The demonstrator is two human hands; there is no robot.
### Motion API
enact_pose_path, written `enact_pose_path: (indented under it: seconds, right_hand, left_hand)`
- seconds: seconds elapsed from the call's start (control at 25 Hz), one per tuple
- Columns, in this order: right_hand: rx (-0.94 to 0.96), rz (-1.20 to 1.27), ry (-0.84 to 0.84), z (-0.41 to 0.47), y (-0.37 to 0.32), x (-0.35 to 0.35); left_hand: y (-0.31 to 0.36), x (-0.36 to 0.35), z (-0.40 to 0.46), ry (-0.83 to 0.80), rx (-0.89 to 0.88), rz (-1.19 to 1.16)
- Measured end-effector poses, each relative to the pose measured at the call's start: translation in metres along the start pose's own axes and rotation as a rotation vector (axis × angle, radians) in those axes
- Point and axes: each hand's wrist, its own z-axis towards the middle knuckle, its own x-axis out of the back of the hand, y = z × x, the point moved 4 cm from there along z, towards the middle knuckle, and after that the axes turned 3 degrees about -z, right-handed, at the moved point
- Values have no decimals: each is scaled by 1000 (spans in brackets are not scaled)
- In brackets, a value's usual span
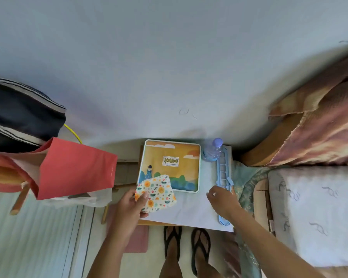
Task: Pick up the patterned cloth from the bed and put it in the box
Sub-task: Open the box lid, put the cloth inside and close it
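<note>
A white cloth [158, 192] printed with orange flowers and green leaves is held in my left hand [132, 207], thumb on top, above the front left of a small table. Its far corner overlaps the lower left corner of a square box [173, 163] whose closed lid shows an orange sky, green hills and a small figure. My right hand [222, 201] hovers over the table's right side, fingers loosely curled, holding nothing that I can see. The bed [313, 207] with its pale patterned sheet lies to the right.
A plastic bottle [212, 150] with a purple cap stands right of the box. A blue plastic rack [224, 177] lies along the table's right edge. A red paper bag [74, 167] and dark striped fabric hang at left. My feet in black sandals stand below the table.
</note>
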Motion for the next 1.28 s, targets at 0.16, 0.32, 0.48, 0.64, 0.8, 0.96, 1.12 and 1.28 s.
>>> enact_pose_path:
  seconds: [0.16,0.32,0.48,0.64,0.8,0.96,1.12,1.28]
  right_hand:
    - [-87,89,0,53,1,-40]
    - [-180,233,28,99,-4,-69]
    - [-219,157,153,122,-1,-74]
    - [-165,-128,167,120,-8,-78]
    - [-194,-171,188,110,-19,-79]
    - [-214,223,267,97,-18,-75]
    - [-139,899,164,74,-10,-81]
    - [-98,887,167,48,-1,-83]
  left_hand:
    - [-35,2,31,40,36,-16]
    - [-59,1,61,16,25,13]
    - [-75,4,75,-7,22,-1]
    - [-87,7,78,-15,24,-8]
    - [-88,7,77,-32,14,-18]
    - [-85,12,76,-38,22,-5]
    - [-76,20,74,-15,27,-2]
    - [-61,26,80,29,40,-19]
